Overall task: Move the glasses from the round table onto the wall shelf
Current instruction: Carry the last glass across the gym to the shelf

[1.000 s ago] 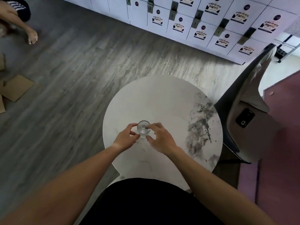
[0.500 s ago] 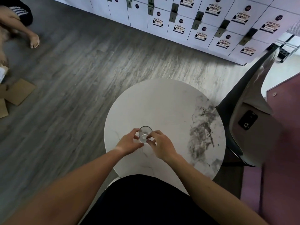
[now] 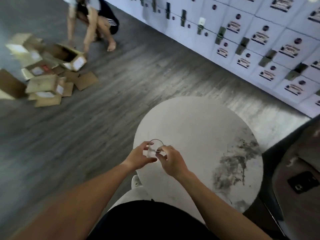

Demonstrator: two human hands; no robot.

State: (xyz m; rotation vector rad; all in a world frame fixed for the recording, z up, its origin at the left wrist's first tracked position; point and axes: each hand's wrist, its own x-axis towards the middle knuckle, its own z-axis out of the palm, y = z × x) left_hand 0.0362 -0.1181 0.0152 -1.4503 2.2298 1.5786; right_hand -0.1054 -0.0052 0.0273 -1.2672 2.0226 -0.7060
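Both hands hold one small clear glass (image 3: 154,150) just above the near left part of the round worktop (image 3: 199,129). The left hand (image 3: 138,157) pinches its side in a narrow grip; the right hand (image 3: 170,161) closes on the opposite side near the rim. The glass looks light, rigid, smooth and breakable, so a firm hold around the walls seems safest. No wall shelf is in view.

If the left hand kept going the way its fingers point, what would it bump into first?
Its fingers point right, and the left hand already touches the glass. Just past that is the right hand, so probably those two, though blur hides the exact contact.
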